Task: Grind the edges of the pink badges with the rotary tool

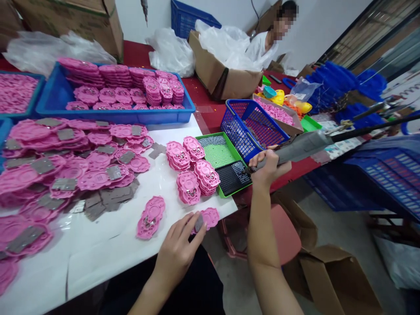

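My right hand is wrapped round a grey electric screwdriver, its tip down at the black perforated screw tray. Small screws lie in that tray's right part. At the table's front edge, my left hand has its fingers closed over a pink plastic part and a small grey plate lying on it. Left of this hand lies a single pink part with shiny metal bits. Short stacks of pink parts stand between the left hand and the trays.
A green tray of small screws adjoins the black one, beside a blue basket. Heaped pink parts with plates and loose grey plates cover the left side. Behind stands a blue crate. A person sits beyond the carton.
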A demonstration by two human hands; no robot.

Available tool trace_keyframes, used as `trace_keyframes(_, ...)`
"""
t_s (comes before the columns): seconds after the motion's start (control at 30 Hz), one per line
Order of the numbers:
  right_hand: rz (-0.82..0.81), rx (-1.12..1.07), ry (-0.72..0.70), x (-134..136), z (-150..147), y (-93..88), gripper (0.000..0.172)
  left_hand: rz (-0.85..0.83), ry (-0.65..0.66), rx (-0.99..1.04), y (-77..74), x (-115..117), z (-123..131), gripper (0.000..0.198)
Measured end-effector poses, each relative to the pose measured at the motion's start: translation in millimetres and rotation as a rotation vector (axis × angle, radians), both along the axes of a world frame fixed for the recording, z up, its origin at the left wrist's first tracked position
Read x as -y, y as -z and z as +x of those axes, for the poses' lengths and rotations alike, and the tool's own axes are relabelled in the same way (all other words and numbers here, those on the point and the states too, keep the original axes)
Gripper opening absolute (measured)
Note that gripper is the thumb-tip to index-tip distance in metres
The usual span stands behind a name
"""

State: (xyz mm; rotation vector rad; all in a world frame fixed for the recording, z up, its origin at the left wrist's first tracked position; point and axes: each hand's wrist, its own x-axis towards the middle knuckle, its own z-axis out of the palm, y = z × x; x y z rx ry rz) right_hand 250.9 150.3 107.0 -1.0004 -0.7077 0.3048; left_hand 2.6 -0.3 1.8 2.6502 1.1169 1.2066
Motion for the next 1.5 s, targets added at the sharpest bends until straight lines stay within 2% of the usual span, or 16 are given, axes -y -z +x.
trace_keyframes(0.3,0.008,0.022,0.000,1.5,-2.7,-1.6,0.009,-0.008,-0.005,-0.029,2.5,1.4,0.3,0.031)
trace_keyframes(0.83,-0.015,0.042,0.020,1.1,-1.8,-1.7,0.014,-0.016,-0.041,0.012,1.5,1.4,4.7,0.034)
trace_keyframes(0.97,-0.003,0.029,0.024,3.0,-2.8,-6.0,0.014,-0.017,-0.042,0.048,0.0,0.7,5.1,0.034)
trace_keyframes(1.07,0.021,0.009,0.000,13.8,-9.1,-14.2,0.015,-0.051,-0.022,0.130,-2.3,1.1,4.4,0.034)
trace_keyframes(1.13,0.035,-0.006,-0.073,29.0,-18.0,-21.7,0.013,-0.100,-0.004,0.239,-5.5,2.1,5.0,0.034)
trace_keyframes(1.27,0.035,0.048,-0.320,73.5,-43.4,-35.8,0.011,-0.210,-0.011,0.467,-17.7,4.0,11.9,0.033)
trace_keyframes(1.4,0.046,0.158,-0.638,112.1,-64.1,-42.0,0.009,-0.274,0.014,0.551,-29.2,3.7,20.5,0.031)
trace_keyframes(1.5,0.016,0.164,-0.794,126.1,-72.4,-42.3,0.010,-0.305,0.046,0.599,-30.8,3.1,21.7,0.023)
